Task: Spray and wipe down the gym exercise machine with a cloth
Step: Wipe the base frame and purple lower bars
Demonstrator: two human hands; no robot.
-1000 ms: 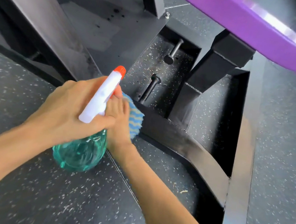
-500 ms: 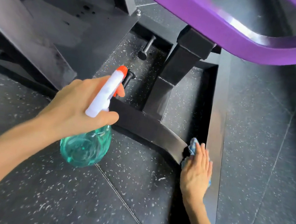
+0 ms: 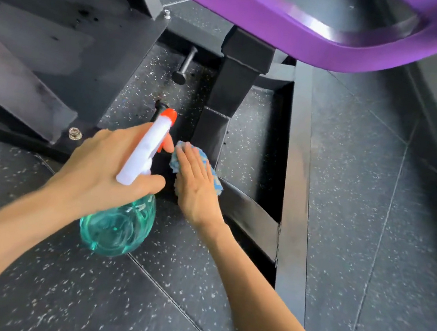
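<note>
Right hand [image 3: 198,183], fingers straight and flat, presses the blue cloth [image 3: 217,183] onto the machine's black curved base rail [image 3: 249,213] at the foot of the upright post [image 3: 215,130]. Half a second ago it was at the rail's far end, against the side rail [image 3: 295,177], so this is a return stroke. Left hand [image 3: 108,165] remains wrapped round the neck of the teal spray bottle [image 3: 119,224], forefinger by the trigger, orange nozzle aimed forward. Judgement: this rail has now been wiped repeatedly end to end; other frame members remain.

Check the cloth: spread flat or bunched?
Bunched: the cloth shows crumpled folds around the flat right hand pressing it on the black bar.
</note>
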